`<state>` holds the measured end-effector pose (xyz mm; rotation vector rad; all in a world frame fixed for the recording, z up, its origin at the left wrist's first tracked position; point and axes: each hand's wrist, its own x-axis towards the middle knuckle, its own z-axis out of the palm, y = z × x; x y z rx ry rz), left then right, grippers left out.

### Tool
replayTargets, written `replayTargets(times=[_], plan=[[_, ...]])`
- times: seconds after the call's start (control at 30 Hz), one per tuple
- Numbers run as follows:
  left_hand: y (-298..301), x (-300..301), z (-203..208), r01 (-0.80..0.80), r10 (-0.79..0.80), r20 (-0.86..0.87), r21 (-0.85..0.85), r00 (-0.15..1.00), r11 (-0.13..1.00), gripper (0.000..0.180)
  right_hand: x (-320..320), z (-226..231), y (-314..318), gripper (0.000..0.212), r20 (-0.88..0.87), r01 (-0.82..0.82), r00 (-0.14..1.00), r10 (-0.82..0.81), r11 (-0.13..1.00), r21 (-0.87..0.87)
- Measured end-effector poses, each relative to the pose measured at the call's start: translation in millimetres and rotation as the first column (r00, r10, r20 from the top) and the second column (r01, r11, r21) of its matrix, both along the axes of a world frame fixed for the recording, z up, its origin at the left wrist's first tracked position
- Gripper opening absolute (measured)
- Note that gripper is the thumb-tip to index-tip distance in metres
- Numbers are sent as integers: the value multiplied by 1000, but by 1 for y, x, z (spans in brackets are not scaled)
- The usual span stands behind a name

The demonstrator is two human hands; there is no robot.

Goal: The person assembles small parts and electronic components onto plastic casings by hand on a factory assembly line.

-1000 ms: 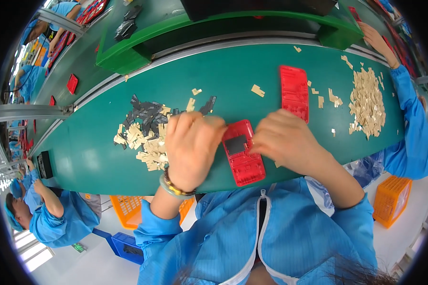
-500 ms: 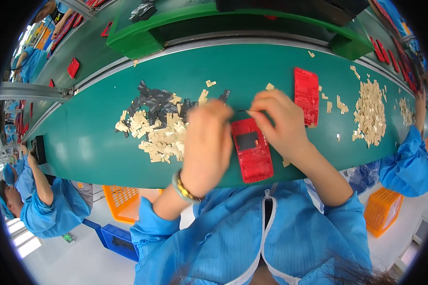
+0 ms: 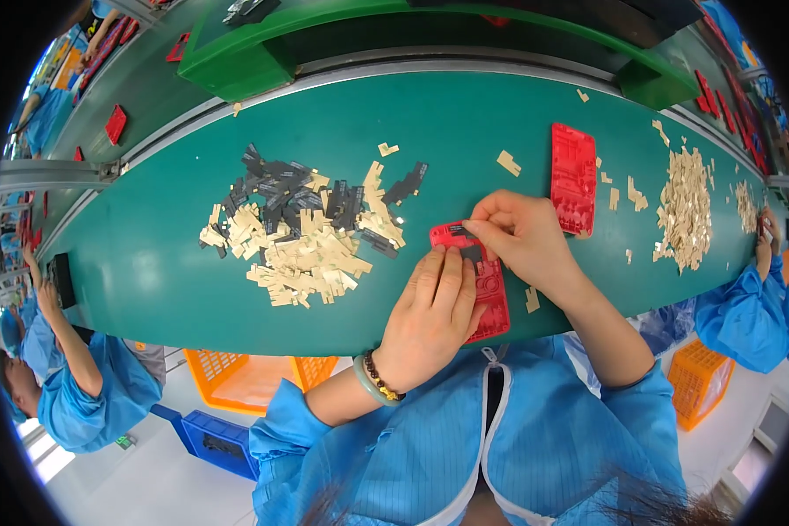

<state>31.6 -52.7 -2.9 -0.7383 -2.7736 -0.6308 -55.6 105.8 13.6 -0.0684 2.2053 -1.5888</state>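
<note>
Our left hand (image 3: pixel 431 316) lies flat, fingers together, pressing down the flat red plastic tray (image 3: pixel 475 279) at the near edge of the green conveyor belt (image 3: pixel 149 263). Our right hand (image 3: pixel 522 238) is pinched shut, thumb and forefinger closed on a small dark rectangular piece (image 3: pixel 470 254) right at the tray's upper end; how much of it is gripped is hard to tell.

To do this well, we judge it best to keep the left palm steady so the tray cannot slide, and to lower the piece squarely into its recess before letting go.

Just left of the tray sits a loose heap of beige and dark grey flat strips (image 3: pixel 302 228). A second red tray (image 3: pixel 573 177) lies beyond our right hand, and a pile of beige strips (image 3: pixel 685 209) further right. Below the belt, an orange plastic crate (image 3: pixel 245 377) and a blue crate (image 3: pixel 206 434) stand on the floor; their contents cannot be made out.
</note>
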Motion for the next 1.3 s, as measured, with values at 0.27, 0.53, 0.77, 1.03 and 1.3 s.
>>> replayTargets(times=[0.27, 0.53, 0.77, 1.03, 1.3], plan=[[0, -9, 4, 3, -4, 11, 23, 1000, 1000, 50, 0, 3, -2, 10, -132, -26, 990, 45, 990, 138], [-5, -20, 13, 79, -78, 70, -5, 994, 997, 53, 11, 4, 16, 16, -523, 40, 823, 224, 894, 446], [-4, -24, 20, 79, -81, 70, 32, 994, 996, 51, 21, -5, 41, 27, -701, 65, 508, 501, 788, 612], [13, -42, 12, 8, -10, -17, -106, 1000, 994, 53, 63, 9, 53, 30, -663, -298, 368, 652, 758, 580], [-1, -32, 31, 44, -40, 50, -84, 998, 995, 68, 60, 6, 60, 30, -675, -287, 466, 572, 819, 496]])
